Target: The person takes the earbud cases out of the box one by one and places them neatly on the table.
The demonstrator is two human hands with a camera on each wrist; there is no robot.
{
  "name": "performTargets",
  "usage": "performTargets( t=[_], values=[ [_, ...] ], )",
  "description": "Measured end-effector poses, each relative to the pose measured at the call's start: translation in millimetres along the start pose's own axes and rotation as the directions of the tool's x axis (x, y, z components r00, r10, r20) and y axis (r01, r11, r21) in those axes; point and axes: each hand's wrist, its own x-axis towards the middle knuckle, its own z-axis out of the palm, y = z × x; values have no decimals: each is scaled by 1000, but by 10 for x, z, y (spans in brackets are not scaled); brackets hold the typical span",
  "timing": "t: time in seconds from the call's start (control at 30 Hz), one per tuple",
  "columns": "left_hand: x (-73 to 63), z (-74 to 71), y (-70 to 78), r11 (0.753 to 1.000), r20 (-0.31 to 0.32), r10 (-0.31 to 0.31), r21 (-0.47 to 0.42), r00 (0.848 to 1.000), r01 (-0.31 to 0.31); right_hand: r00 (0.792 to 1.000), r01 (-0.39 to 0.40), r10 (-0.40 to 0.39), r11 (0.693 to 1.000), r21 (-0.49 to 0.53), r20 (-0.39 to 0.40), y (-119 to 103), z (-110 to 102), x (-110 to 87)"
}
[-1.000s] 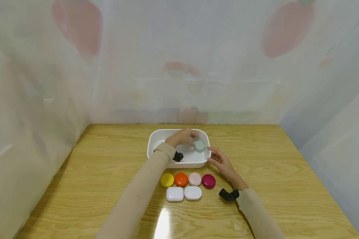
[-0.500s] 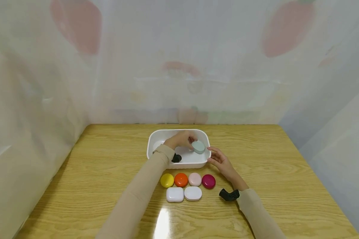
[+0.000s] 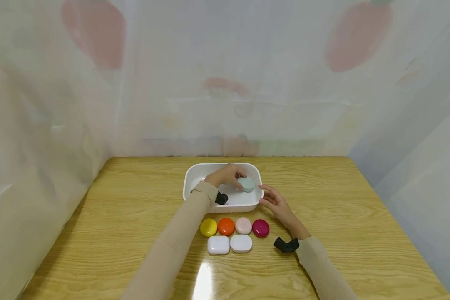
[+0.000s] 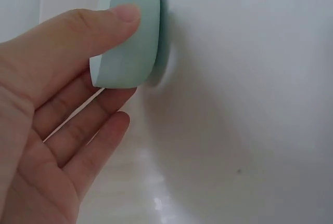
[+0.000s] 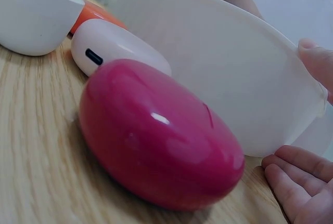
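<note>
A mint-green case (image 4: pixel 130 31), rounded like an earbud case, is in the white tray (image 3: pixel 187 183). My left hand (image 3: pixel 225 176) reaches into the tray and holds it. In the left wrist view the thumb presses on its side, and fingers lie beneath, partly hidden behind it. Outside the tray, my right hand (image 3: pixel 279 205) touches the right end with loosely extended fingers. The right wrist view shows the thumb (image 5: pixel 315 60) at the rim and other fingers low beside the wall. Closest to that hand on the table is a magenta earbud case (image 5: pixel 161 135).
In front of the tray stand yellow (image 3: pixel 208 227), orange (image 3: pixel 226 226) and pale pink (image 3: pixel 243 226) earbud cases, in a row with the magenta one. Two white cases (image 3: pixel 218 245) lie nearer the person. A pale curtain (image 3: pixel 225 83) hangs behind the wooden table (image 3: pixel 135 200).
The left hand has come onto the mint-green case and takes hold of it; the case has shifted slightly left. The right hand stays at the tray's end.
</note>
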Motion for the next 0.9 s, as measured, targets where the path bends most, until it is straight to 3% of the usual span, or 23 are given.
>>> performTargets(
  t=[0.47, 0.7, 0.9],
  values=[
    [-138, -253, 134, 998, -115, 65, 27, 991, -62, 1000, -9, 9, 1000, -12, 6, 3, 2, 45],
    [-289, -234, 180, 997, -197, 77, -6, 977, -79, 1000, -2, 3, 1000, -27, 7, 7, -6, 41],
    [-504, -193, 332, 990, -256, 111, -52, 960, -128, 1000, -19, 19, 999, -39, -7, 10, -26, 30]
  ],
)
